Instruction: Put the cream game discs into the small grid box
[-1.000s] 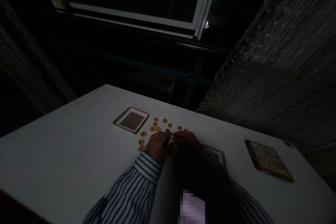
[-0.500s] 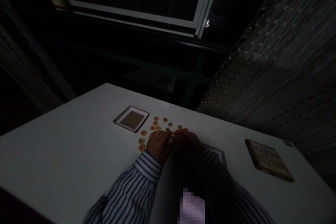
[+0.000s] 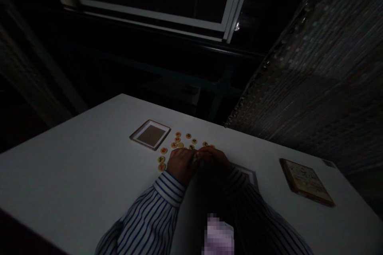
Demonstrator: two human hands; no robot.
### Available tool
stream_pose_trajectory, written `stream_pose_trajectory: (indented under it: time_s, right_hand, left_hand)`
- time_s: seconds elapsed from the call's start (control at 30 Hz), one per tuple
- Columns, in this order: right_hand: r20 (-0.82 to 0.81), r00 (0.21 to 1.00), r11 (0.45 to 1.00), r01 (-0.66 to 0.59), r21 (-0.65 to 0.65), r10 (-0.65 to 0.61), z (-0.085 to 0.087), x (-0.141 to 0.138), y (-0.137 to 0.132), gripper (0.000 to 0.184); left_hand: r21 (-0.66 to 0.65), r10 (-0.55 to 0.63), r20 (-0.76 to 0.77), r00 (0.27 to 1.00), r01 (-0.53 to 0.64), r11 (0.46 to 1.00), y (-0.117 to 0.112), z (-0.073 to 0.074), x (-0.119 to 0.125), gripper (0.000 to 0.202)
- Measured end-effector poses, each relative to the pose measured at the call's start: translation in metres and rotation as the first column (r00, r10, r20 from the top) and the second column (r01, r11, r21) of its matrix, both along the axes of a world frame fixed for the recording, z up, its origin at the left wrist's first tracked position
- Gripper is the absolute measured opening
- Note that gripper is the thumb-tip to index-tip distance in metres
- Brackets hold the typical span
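Note:
My left hand (image 3: 181,164) and my right hand (image 3: 216,160) meet over the white table (image 3: 86,167), fingertips bent toward each other. Both are closed, and what they hold, if anything, is hidden in the dim light. Just beyond them lie several round Chinese chess pieces (image 3: 174,145) with red or black characters. A few more pieces (image 3: 161,159) sit left of my left hand. One piece (image 3: 180,145) near my left knuckles shows a plain face. Partly covered by my right wrist is a tray-like frame (image 3: 250,175) with a pale rim.
A shallow open box part (image 3: 150,134) with a pale inner rim stands at the far left of the pieces. To the right lies a flat box (image 3: 306,181) with a printed top. Beyond the table hang a beaded curtain (image 3: 314,67) and a window frame (image 3: 149,16).
My hands stay together in nearly the same place, with only a slight shift of the fingers. The pieces and boxes have not visibly moved.

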State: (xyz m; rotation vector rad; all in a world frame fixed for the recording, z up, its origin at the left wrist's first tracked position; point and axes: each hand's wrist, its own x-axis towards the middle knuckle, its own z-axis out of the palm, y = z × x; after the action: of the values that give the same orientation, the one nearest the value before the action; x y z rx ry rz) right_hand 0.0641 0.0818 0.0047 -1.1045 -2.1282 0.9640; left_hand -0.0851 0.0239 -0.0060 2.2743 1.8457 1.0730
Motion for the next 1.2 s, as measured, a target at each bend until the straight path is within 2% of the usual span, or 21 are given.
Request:
stream_pose_trajectory:
  time_s: [0.23, 0.37, 0.57, 0.9, 1.07, 1.2]
  right_hand:
    - [-0.001, 1.0, 0.999, 0.013, -0.034, -0.013, 0.004, 0.001, 0.001, 0.02]
    - [0.02, 1.0, 0.999, -0.017, 0.04, 0.016, 0.009, 0.004, 0.0, 0.02]
    - [0.012, 1.0, 0.994, -0.002, 0.106, 0.001, 0.015, 0.009, -0.002, 0.02]
    - [0.03, 0.999, 0.997, -0.023, 0.07, 0.021, 0.03, 0.022, -0.009, 0.021]
    - [0.015, 0.999, 0.998, -0.03, 0.062, 0.03, 0.036, 0.03, -0.015, 0.021]
    - [0.035, 0.999, 0.996, -0.03, 0.09, 0.027, 0.04, 0.038, -0.02, 0.02]
  left_hand:
    - [0.05, 0.013, 0.027, 1.0, -0.014, 0.999, 0.001, -0.003, 0.0, 0.024]
    - [0.11, -0.006, 0.043, 0.999, 0.001, 0.994, 0.002, -0.005, 0.0, 0.023]
    - [0.128, 0.018, 0.083, 0.996, -0.029, 0.991, -0.001, 0.001, 0.004, 0.022]
    - [0.193, 0.017, 0.128, 0.992, -0.042, 0.98, -0.003, 0.001, 0.008, 0.023]
    - [0.219, -0.018, 0.191, 0.981, -0.025, 0.975, -0.005, 0.002, 0.011, 0.023]
    - [0.18, -0.064, 0.296, 0.953, 0.01, 0.984, -0.008, 0.006, 0.013, 0.024]
